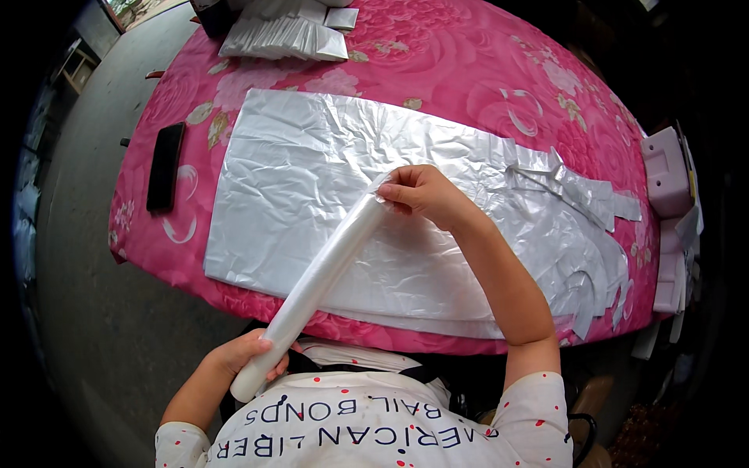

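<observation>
A long, narrow folded strip of thin whitish plastic [316, 285], probably a bag, slants between my two hands. Around its lower end, close to my body, the fingers of my left hand [253, 355] are wrapped. My right hand [417, 195] pinches the upper end between thumb and fingers. Beneath the strip and my right forearm lies a flat stack of silvery-white plastic bags [273, 171], creased, with loose handle strips [573, 195] spread out at its right end. Part of the stack is hidden by my right arm.
A pink floral cloth [468, 47] covers the table. A black phone [165, 168] lies at the left edge. Folded plastic packets [285, 39] are piled at the far left, beside a dark container [212, 15]. Pink plastic boxes [665, 171] stand past the right edge.
</observation>
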Motion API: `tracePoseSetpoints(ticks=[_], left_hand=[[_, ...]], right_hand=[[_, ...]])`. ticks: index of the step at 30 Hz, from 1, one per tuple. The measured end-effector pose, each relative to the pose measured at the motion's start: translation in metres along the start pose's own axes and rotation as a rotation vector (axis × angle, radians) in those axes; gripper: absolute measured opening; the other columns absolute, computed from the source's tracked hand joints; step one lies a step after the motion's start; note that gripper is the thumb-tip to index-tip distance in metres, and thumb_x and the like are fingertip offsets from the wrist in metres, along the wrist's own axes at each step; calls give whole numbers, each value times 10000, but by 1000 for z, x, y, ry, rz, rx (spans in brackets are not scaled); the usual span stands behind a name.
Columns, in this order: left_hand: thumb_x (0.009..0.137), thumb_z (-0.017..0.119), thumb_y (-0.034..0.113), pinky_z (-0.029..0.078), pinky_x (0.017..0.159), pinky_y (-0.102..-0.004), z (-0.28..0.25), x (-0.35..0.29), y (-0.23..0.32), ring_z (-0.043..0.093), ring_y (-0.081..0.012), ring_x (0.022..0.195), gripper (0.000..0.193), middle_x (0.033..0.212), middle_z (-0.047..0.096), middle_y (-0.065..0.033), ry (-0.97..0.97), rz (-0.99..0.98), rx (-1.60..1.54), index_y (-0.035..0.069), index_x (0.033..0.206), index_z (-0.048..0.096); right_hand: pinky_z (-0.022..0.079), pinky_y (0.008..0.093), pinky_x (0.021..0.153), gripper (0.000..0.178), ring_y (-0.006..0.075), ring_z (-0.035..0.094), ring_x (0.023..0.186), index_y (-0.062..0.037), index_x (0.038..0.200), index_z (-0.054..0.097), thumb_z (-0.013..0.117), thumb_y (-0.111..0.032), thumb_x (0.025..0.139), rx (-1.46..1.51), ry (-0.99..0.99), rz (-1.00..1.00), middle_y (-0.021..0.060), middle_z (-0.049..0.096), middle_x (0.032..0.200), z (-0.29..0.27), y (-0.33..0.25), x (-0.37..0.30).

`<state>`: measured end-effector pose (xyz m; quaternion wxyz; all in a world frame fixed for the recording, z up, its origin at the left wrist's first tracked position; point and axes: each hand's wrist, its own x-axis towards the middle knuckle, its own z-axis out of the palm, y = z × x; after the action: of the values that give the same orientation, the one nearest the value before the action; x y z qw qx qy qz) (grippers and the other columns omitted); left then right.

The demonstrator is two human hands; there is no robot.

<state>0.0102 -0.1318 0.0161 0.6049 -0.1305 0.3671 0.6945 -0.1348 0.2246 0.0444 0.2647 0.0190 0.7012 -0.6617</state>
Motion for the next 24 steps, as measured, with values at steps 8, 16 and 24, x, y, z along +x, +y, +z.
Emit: tracePoseSetpoints(ticks=[8,16,24], left_hand=[[705,761,289,477,694,-283,-18,-25,1,595,-138,709,614,844,617,-95,-71,-120,169,-21,1158,486],[732,749,213,455,826,-298,-41,-53,6,585,-154,912,472,964,622,-62,-81,-275,673,5,1099,536],[648,749,214,468,701,-372,79,14,123,604,-299,810,377,840,636,-97,217,302,1828,85,974,610]], right_hand=[[389,213,541,162,56,472,585,-3,829,626,614,-164,850,-242,455,-109,-17,554,658,-81,8,-6],[367,213,520,160,45,463,570,-12,816,630,608,-165,855,-401,761,-114,-27,547,643,-172,17,-41],[390,205,535,147,41,463,596,-6,851,628,598,-150,860,-302,465,-169,-25,551,678,-96,7,-3]])
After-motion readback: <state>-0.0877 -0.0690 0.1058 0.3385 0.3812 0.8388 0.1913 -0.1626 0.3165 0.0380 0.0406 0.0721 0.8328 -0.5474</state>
